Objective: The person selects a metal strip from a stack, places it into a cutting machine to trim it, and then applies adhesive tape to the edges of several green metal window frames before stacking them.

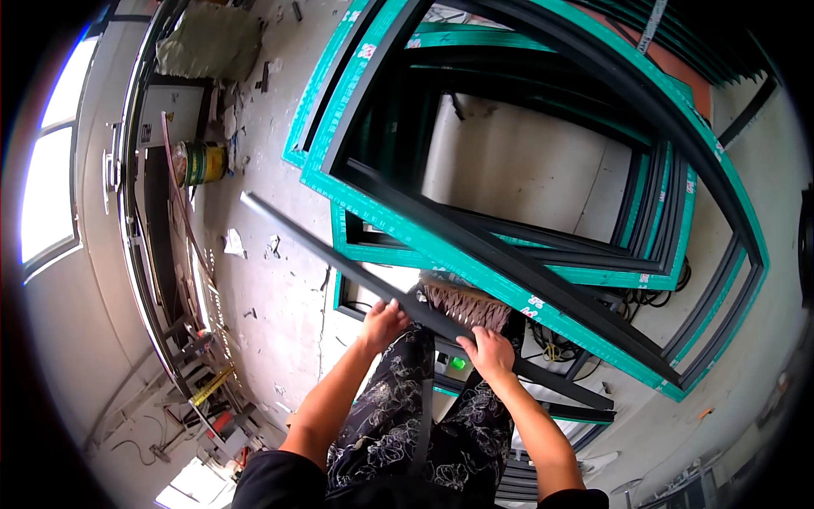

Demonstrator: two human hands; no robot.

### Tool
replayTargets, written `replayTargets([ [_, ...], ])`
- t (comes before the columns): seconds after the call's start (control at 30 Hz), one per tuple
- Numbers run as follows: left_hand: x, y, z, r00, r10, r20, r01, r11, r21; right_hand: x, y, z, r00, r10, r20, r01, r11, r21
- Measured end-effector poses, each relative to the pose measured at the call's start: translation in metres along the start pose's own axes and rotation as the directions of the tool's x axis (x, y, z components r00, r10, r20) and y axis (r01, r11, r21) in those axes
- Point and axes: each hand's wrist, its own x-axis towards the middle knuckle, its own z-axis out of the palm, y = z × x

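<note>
Dark grey bar (pixel 318 247): was gripped in left hand (pixel 383 325) and right hand (pixel 492 355), with fingers (pixel 392 314) of both curled snugly round it; crossed right over patterned trousers (pixel 381 382), beside a green-edged frame (pixel 475 272); ran slantwise across the body, rising to the left, dropping to the right; had left hand nearer the upper tip, right hand nearer the lower; looked long, slim, matte, paling towards the upper tip.
</note>
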Motion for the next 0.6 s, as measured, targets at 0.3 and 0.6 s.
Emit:
replayTargets([
  [0.3,0.077,0.047,-0.011,0.986,-0.074,0.151,0.076,0.997,-0.006,0.03,-0.005,0.013,0.96,-0.068,-0.27,0.008,0.976,-0.218],
  [0.6,0.111,0.058,-0.005,0.994,0.018,-0.106,0.003,0.981,0.195,0.001,-0.035,-0.045,0.94,-0.13,-0.317,0.099,0.989,-0.112],
])
